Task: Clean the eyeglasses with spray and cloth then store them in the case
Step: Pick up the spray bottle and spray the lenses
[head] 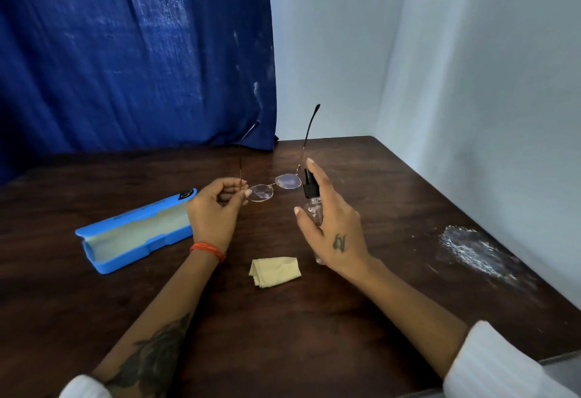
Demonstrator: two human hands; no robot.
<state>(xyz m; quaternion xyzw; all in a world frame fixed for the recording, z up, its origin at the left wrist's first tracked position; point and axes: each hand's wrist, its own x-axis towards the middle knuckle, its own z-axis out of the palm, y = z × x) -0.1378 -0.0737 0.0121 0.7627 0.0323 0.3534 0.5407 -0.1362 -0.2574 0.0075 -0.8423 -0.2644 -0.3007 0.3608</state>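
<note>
On the brown table (393, 224) an open blue case (132, 234) lies by the left hand (213, 212), which pinches the glasses (273, 187). The right hand (333, 228) grips a spray bottle (312, 199) just beside them. A yellow cloth (275, 271) lies between the arms.

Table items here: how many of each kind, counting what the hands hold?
Thin gold wire-framed eyeglasses, in left hand: 1
Small clear spray bottle with black nozzle, in right hand: 1
Open blue hard plastic case: 1
Folded pale yellow cloth: 1
Total: 4
</note>
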